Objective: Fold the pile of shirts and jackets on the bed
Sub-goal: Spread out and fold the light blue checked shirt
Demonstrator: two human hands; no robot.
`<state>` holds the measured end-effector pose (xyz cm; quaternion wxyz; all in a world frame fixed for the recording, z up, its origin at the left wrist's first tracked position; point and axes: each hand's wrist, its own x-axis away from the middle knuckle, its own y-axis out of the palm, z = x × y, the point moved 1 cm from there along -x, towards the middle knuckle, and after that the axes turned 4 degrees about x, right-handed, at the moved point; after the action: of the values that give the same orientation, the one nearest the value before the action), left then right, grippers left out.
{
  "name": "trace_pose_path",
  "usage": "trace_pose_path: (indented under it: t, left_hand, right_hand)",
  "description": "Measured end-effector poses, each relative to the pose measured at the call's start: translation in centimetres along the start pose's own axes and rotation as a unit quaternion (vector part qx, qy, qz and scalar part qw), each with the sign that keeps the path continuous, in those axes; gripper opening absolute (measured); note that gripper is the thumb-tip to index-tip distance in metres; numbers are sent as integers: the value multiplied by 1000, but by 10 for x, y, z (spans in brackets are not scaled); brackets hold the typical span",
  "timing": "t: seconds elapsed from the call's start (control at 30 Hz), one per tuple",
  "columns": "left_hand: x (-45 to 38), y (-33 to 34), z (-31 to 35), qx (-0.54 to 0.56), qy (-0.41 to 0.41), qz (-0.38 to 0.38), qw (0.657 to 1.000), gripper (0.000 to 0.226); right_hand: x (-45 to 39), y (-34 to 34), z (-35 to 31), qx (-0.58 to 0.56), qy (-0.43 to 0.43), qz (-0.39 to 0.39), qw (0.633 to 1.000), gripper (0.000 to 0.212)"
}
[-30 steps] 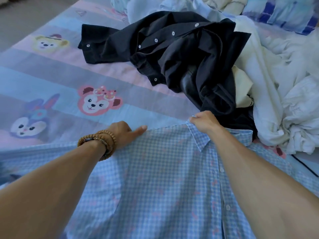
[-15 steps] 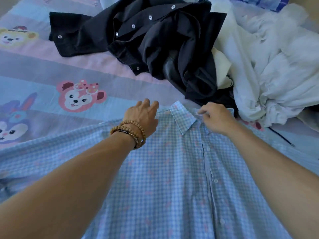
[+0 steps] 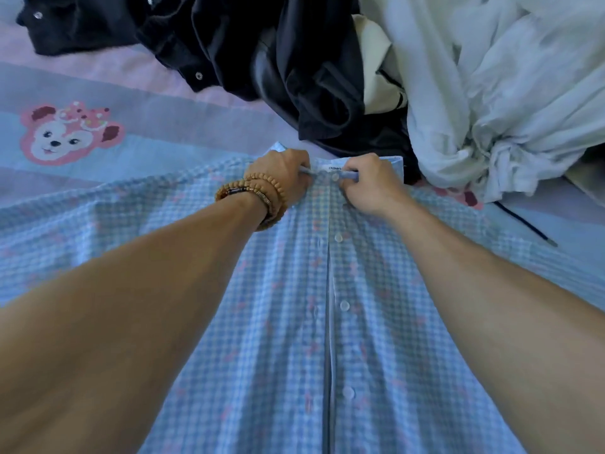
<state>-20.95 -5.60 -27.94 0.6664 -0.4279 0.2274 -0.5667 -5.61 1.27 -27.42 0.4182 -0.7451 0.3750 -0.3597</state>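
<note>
Blue checked shirt (image 3: 294, 322), flat on bed (image 3: 114, 83): my left hand (image 3: 281, 172) and right hand (image 3: 370, 181) pinch its collar either side of the top button.

The setting is showing itself as a home bedroom: a bed (image 3: 137, 93) is lying under a pastel striped sheet printed with a cartoon bear (image 3: 70, 134), and loose household garments (image 3: 491, 77) are lying heaped across it.
</note>
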Motion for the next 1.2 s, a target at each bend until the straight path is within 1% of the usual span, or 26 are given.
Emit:
trace_pose_path:
  t: [0.07, 0.1, 0.13, 0.17, 0.2, 0.23, 0.27, 0.3, 0.33, 0.37, 0.4, 0.43, 0.47, 0.5, 0.53, 0.57, 0.6, 0.63, 0.67, 0.73, 0.8, 0.9, 1.0, 1.07, 1.13, 1.2]
  left_hand:
    - [-1, 10, 1, -12, -15, -5, 1000, 14]
    - [1, 14, 0, -18, -19, -15, 1000, 27]
    - [6, 17, -1, -18, -19, -26, 999, 46]
    - [13, 17, -1, -6, -16, -39, 999, 65]
    - [25, 14, -1, 17, -4, -49, 999, 79]
    - [38, 11, -1, 44, 11, -55, 997, 86]
    - [55, 9, -2, 66, 25, -60, 996, 87]
    - [73, 6, -4, 72, 35, -63, 995, 83]
    - [93, 7, -7, 60, 38, -67, 995, 77]
    - [114, 10, -12, 37, 41, -60, 997, 70]
    - [136, 11, -14, 8, 47, -40, 998, 62]
    - [157, 15, -17, -21, 54, -12, 998, 54]
    - [176, 21, -19, -40, 67, 28, 997, 44]
    - [194, 25, -19, -47, 84, 55, 994, 33]
    - [210, 27, -16, -44, 90, 53, 994, 23]
    - [225, 27, -10, -28, 76, 14, 997, 14]
    - [234, 30, -4, -15, 40, -40, 998, 11]
    - [242, 34, 0, -16, -4, -99, 995, 18]
    - [245, 37, 3, -23, -38, -130, 990, 26]
    - [245, 39, 11, -35, -89, -149, 984, 39]
    - [241, 40, 22, -59, -106, -159, 980, 47]
    - [237, 41, 39, -106, -104, -174, 973, 53]
    - [235, 44, 49, -120, -124, -200, 964, 43]
    - [232, 44, 49, -82, -149, -201, 965, 29]
    - [227, 42, 42, 32, -192, -197, 961, 18]
    - [227, 40, 36, 156, -232, -194, 940, 19]
  right_hand:
    - [-1, 8, 0, 6, 12, 5, 1000, 13]
    - [-2, 11, -1, 12, 16, 0, 1000, 3]
    - [1, 13, -3, 17, 12, -5, 1000, 12]
    - [4, 13, -3, 9, 4, -13, 1000, 29]
    - [13, 11, -5, -18, -11, -15, 1000, 47]
    - [25, 9, -7, -58, -29, -12, 998, 59]
    - [42, 9, -10, -90, -52, -2, 995, 65]
    - [64, 9, -13, -95, -74, 15, 993, 63]
    - [87, 15, -14, -78, -86, 45, 992, 55]
    - [112, 25, -16, -51, -83, 78, 992, 40]
    - [138, 31, -18, -25, -62, 96, 993, 24]
    - [164, 39, -20, -8, -30, 89, 996, 13]
    - [187, 47, -22, -2, 7, 70, 998, 10]
    - [210, 53, -25, 1, 43, 48, 998, 13]
    - [229, 59, -27, 6, 77, 26, 997, 18]
    - [247, 63, -29, 11, 104, 15, 994, 22]
    - [261, 66, -30, 16, 126, 8, 992, 26]
    - [273, 68, -30, 12, 147, 6, 989, 29]
    - [280, 69, -30, -8, 164, 12, 986, 30]
    - [289, 71, -30, -72, 200, 26, 977, 20]
    - [292, 71, -28, -135, 224, 30, 965, 12]
    - [299, 69, -22, -245, 254, 14, 936, 21]
    - [312, 70, -16, -245, 224, -7, 943, 25]
    - [320, 75, -15, -211, 198, -15, 957, 32]
    - [324, 80, -15, -135, 170, -16, 976, 38]
    - [326, 82, -18, -77, 155, -9, 985, 39]
